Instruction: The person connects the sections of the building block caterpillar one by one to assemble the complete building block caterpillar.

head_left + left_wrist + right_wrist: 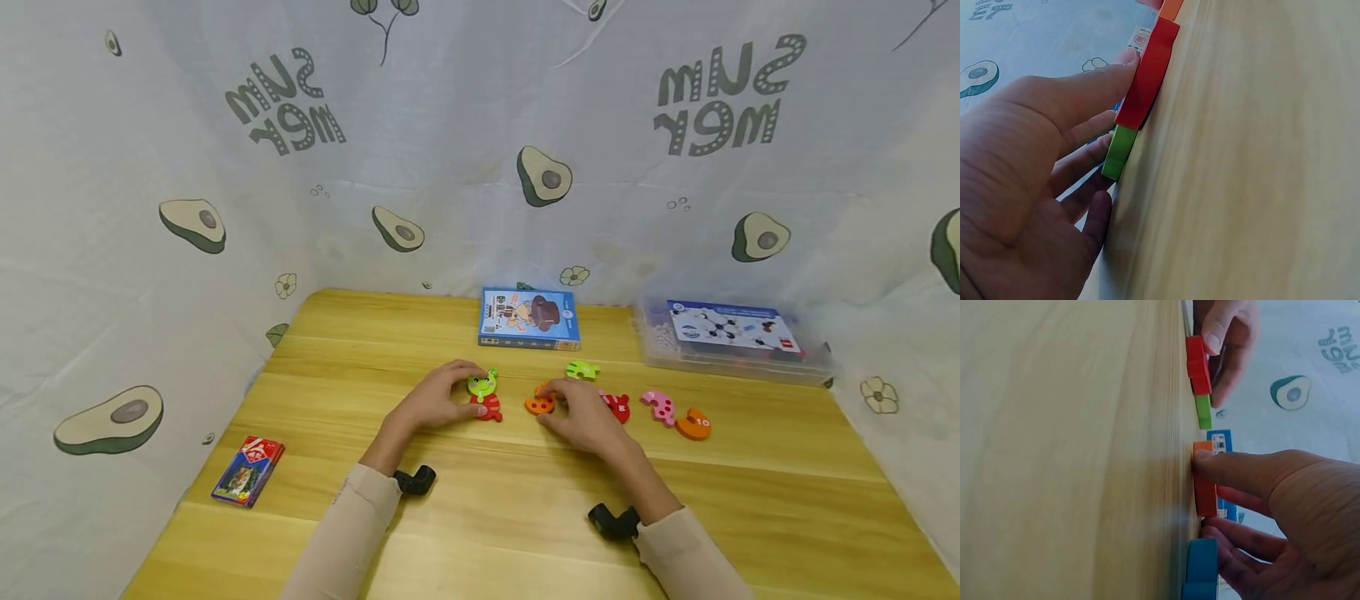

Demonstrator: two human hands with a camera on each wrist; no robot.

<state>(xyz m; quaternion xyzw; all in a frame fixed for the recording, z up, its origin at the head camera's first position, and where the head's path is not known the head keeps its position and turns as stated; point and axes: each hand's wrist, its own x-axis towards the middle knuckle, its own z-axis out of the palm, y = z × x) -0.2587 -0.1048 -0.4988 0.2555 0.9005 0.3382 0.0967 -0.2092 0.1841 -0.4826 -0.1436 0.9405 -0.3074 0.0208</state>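
Note:
My left hand (pixel 442 398) holds a green caterpillar-head puzzle piece (pixel 482 383) with a smiling face and a red striped piece (pixel 490 408) joined below it. In the left wrist view the thumb presses on the red piece and the other fingers reach behind. To the right, my right hand (pixel 588 421) pinches an orange puzzle piece with red dots (pixel 538 406) between thumb and fingers, low on the table. A blue piece (pixel 1202 569) lies close beside that hand's fingers in the right wrist view; the hand hides it from the head view.
Right of my right hand lie a red piece (pixel 618 407), a pink dotted piece (pixel 660 407) and an orange piece marked 10 (pixel 694 424). Behind it is a green piece (pixel 581 370). A blue box (pixel 528 319), a clear plastic case (pixel 731 337) and a small card box (pixel 248 472) stand farther out.

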